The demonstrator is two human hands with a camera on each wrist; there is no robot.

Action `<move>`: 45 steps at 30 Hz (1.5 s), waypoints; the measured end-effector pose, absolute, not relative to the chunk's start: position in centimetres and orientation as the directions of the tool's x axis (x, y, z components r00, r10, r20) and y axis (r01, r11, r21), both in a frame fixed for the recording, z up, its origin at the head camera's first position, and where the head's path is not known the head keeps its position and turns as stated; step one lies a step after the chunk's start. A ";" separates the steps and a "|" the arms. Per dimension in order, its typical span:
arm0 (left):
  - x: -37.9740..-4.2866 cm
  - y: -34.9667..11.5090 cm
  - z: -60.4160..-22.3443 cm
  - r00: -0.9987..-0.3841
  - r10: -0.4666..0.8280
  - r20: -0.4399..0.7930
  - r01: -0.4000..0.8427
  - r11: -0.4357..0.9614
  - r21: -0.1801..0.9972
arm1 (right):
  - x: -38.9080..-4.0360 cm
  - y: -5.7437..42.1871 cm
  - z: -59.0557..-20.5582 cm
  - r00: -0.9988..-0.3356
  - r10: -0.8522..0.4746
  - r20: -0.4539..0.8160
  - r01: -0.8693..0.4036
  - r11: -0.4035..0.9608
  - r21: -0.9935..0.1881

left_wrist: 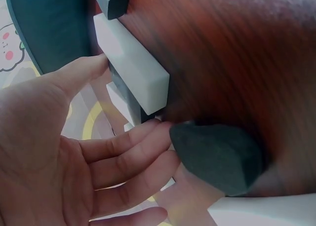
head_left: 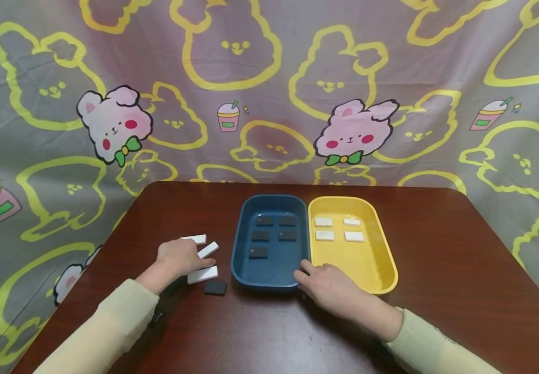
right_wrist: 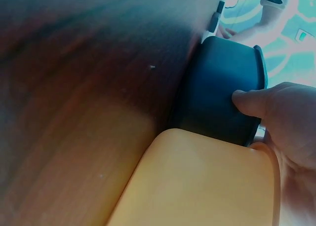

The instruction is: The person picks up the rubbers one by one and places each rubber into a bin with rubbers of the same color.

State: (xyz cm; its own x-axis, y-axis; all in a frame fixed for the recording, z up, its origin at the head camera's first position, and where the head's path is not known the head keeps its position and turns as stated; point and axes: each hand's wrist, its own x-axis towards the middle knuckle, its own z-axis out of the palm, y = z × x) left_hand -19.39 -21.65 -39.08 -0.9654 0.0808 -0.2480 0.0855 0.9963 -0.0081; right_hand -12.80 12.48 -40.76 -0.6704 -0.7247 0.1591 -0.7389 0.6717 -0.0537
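At the left of the table, my left hand (head_left: 178,258) reaches among white blocks (head_left: 202,274) and black blocks (head_left: 215,288). Its thumb and index fingertip meet opposite ends of a black block (left_wrist: 123,88) lying between two white ones in the left wrist view; in the head view the hand hides it. My right hand (head_left: 330,288) grips the near right corner of the blue tray (head_left: 269,284), thumb against the outer wall and fingers over the rim. Several black blocks (head_left: 258,253) lie inside that tray. The yellow tray (head_left: 386,249) beside it holds several white blocks (head_left: 354,237).
Both trays stand side by side on a dark red-brown table (head_left: 437,270). Behind it hangs a patterned curtain (head_left: 269,104). Another black block (left_wrist: 217,159) lies close to the left fingertips, with a white block (left_wrist: 266,211) near it.
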 end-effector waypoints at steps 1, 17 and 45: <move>-19.4 -21.7 -39.1 -0.965 0.078 -0.249 0.082 0.997 -0.007 | -12.8 12.5 -40.8 -0.671 -0.724 0.159 -0.739 0.672 -0.054; -18.9 -22.5 -38.4 -0.973 0.042 -0.226 0.029 0.998 0.061 | -12.5 12.4 -41.0 -0.663 -0.733 0.150 -0.746 0.663 -0.054; -21.2 -9.9 -31.5 -0.908 0.364 -0.207 0.350 0.931 0.101 | -13.0 12.4 -40.9 -0.673 -0.726 0.142 -0.737 0.673 -0.053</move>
State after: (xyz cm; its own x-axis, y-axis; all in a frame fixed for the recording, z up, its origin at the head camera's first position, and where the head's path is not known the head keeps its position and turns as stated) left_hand -21.24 -9.94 -31.48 -0.9082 0.3639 -0.2068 0.3502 0.9313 0.1006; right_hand -13.03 12.45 -40.88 -0.6732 -0.7257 0.1418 -0.7373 0.6735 -0.0534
